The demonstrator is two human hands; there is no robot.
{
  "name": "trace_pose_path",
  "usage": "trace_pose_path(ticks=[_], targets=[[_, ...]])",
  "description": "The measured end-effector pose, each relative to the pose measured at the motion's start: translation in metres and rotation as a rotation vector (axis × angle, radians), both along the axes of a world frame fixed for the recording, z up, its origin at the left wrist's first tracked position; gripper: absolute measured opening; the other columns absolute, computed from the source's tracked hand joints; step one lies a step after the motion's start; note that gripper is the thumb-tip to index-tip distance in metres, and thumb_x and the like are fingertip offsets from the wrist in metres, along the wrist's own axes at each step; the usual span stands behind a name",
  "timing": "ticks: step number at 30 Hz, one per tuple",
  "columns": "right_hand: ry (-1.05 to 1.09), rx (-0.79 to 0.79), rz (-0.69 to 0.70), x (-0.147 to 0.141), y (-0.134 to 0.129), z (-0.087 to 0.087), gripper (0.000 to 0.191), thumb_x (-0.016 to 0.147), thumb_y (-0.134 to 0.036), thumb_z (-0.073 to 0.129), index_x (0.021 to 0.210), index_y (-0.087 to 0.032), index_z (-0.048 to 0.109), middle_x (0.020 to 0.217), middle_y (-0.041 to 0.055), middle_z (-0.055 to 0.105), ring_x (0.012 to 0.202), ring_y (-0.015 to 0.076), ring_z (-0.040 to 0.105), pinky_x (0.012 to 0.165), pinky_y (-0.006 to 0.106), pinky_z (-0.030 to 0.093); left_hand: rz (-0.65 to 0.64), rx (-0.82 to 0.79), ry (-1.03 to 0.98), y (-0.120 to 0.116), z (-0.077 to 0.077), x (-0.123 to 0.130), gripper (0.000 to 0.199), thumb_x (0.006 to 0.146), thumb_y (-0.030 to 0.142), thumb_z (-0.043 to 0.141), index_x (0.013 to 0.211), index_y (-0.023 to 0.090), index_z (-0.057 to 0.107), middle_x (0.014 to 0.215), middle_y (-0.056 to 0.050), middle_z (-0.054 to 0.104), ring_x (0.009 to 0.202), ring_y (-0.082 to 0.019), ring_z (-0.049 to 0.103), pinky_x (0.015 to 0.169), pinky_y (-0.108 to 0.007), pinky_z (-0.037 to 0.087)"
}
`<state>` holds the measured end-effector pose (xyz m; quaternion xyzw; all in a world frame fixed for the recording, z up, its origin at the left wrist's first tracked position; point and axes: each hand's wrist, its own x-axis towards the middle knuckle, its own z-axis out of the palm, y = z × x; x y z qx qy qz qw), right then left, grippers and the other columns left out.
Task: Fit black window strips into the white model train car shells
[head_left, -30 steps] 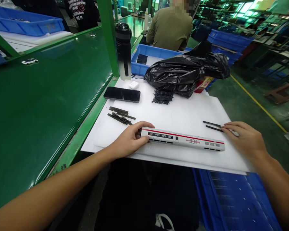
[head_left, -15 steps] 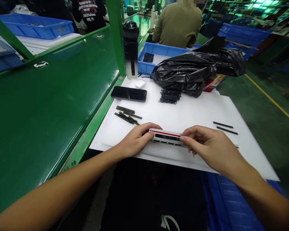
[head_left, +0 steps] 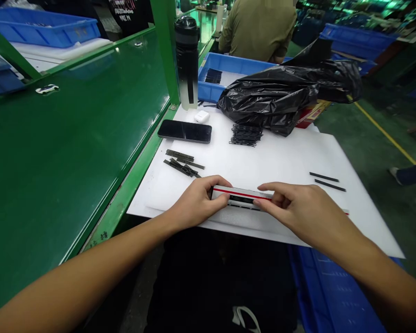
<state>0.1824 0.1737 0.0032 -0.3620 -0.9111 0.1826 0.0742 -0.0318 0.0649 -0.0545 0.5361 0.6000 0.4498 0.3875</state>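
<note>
A long white toy train car [head_left: 244,192] with a red stripe and dark windows lies across between my hands, over the front part of the white board [head_left: 263,162]. My left hand [head_left: 203,201] grips its left end, thumb pressed on the window side. With thumb and fingers, my right hand [head_left: 294,206] holds the car farther right and hides that end. Dark flat strips [head_left: 182,163] lie in a loose pile beyond my left hand. Past my right hand are two black strips [head_left: 327,181]. A stack of black frame-like pieces [head_left: 245,135] sits farther back.
A phone [head_left: 185,131], a white earbud case [head_left: 201,116] and a tall bottle [head_left: 187,64] stand along the left back. A black plastic bag [head_left: 270,99] covers the back right, beside a blue bin [head_left: 211,92]. A green partition [head_left: 90,134] borders the left. Another person [head_left: 258,30] sits beyond.
My right hand has shifted its hold on the train car, its thumb now farther left and its index finger stretched along the top. My left thumb has slid right. The view has tilted slightly.
</note>
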Motion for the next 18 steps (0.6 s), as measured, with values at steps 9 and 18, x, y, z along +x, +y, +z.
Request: trace_pose_path(ticks=[9, 18], targets=[[-0.128, 0.164, 0.126, 0.005, 0.004, -0.009, 0.027, 0.091, -0.045, 0.063, 0.078, -0.022, 0.069, 0.074, 0.0010, 0.065, 0.063, 0.0170, 0.056, 0.057, 0.030, 0.035, -0.009, 0.030, 0.113, -0.003, 0.004, 0.007, 0.012, 0.084, 0.028, 0.064, 0.089, 0.018, 0.070, 0.079, 0.001, 0.068, 0.069, -0.014, 0.057, 0.062, -0.024, 0.041], [-0.123, -0.008, 0.178, 0.009, 0.009, 0.005, 0.022, 0.090, -0.038, 0.063, 0.077, -0.023, 0.071, 0.074, 0.0012, 0.062, 0.065, 0.0157, 0.056, 0.057, 0.029, 0.037, -0.053, 0.057, 0.163, -0.005, 0.006, 0.008, 0.013, 0.088, 0.028, 0.061, 0.089, 0.018, 0.069, 0.080, 0.001, 0.069, 0.071, -0.014, 0.059, 0.063, -0.023, 0.042]])
